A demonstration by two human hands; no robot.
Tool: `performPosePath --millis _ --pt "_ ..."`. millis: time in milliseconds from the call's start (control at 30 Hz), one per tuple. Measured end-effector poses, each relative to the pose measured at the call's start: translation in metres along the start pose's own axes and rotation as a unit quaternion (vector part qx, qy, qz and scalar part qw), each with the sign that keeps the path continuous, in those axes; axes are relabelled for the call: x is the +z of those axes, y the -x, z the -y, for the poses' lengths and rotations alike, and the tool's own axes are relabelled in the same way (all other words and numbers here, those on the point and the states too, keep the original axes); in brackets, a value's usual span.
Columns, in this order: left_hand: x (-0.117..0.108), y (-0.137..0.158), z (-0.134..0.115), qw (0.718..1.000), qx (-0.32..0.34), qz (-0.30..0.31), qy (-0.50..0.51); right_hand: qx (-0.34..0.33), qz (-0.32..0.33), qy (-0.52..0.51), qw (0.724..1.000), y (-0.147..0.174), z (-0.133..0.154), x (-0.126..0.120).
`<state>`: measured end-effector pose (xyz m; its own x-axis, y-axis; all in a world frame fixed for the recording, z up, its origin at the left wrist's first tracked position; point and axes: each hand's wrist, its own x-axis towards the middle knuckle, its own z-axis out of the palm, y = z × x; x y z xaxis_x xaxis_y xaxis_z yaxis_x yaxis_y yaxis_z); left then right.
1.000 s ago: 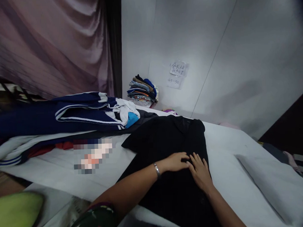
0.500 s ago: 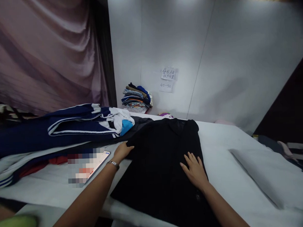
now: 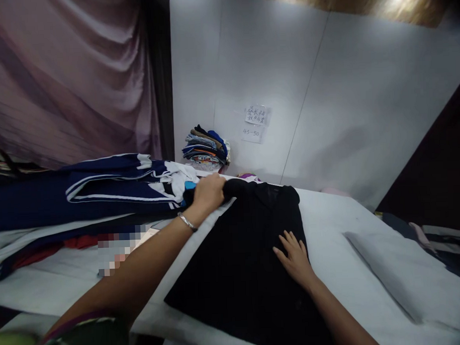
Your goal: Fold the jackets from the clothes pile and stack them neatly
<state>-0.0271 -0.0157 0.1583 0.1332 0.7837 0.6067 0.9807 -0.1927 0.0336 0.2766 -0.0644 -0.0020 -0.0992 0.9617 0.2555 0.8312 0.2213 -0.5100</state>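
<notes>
A black long-sleeved top (image 3: 241, 273) lies spread over the white bed-like surface, its collar toward the wall and its hem hanging near the front edge. My left hand (image 3: 210, 193) is closed round its left sleeve and holds it up and out to the far left, beside the collar. My right hand (image 3: 295, 258) lies flat on the right side of the top, fingers spread. Part of the sleeve is hidden behind my left hand.
Navy garments with white stripes (image 3: 117, 196) are heaped at the left, a partly blurred phone (image 3: 151, 235) in front of them. A folded clothes pile (image 3: 206, 148) stands by the wall. A white pillow-like thing (image 3: 407, 272) lies at right.
My left hand has moved away from me and slightly right, drawing the sleeve up from the top's left side toward the collar. My right hand stays flat in nearly the same place.
</notes>
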Motion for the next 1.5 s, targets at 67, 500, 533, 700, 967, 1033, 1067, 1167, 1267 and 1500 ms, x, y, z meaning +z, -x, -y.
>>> performPosePath --millis 67,500,533,700,967,1033,1067,1167,1267,1500 --pt "0.005 0.021 -0.037 0.994 0.099 0.038 0.032 0.014 -0.008 -0.143 0.990 -0.008 0.019 -0.010" --pt "0.034 0.115 -0.066 0.912 0.100 0.171 0.360 0.178 0.144 -0.593 0.772 -0.034 0.077 0.023" --pt "0.036 0.113 -0.055 0.919 0.028 0.146 0.364 0.177 0.149 -0.614 0.755 -0.033 0.076 0.022" --pt "0.062 0.119 -0.026 0.793 -0.276 0.263 0.476 0.196 0.150 -0.642 0.726 -0.030 0.078 0.014" --pt "0.050 0.110 -0.025 0.561 -0.344 0.233 0.716 0.083 0.055 -0.419 0.903 -0.022 0.077 0.002" --pt "0.041 0.100 -0.031 0.557 -0.337 0.214 0.728 0.072 0.080 -0.430 0.896 -0.013 0.084 -0.008" --pt "0.038 0.096 -0.037 0.560 -0.320 0.212 0.734 0.071 0.113 -0.449 0.884 -0.009 0.090 -0.013" --pt "0.031 0.086 -0.065 0.579 -0.254 0.214 0.745 0.058 0.172 -0.496 0.849 -0.002 0.107 -0.021" --pt "0.029 0.080 -0.086 0.580 -0.223 0.232 0.749 0.078 0.133 -0.535 0.831 -0.005 0.115 -0.020" --pt "0.048 0.086 -0.021 0.876 -0.148 0.121 0.442 0.264 0.098 -0.634 0.720 -0.060 0.088 -0.061"
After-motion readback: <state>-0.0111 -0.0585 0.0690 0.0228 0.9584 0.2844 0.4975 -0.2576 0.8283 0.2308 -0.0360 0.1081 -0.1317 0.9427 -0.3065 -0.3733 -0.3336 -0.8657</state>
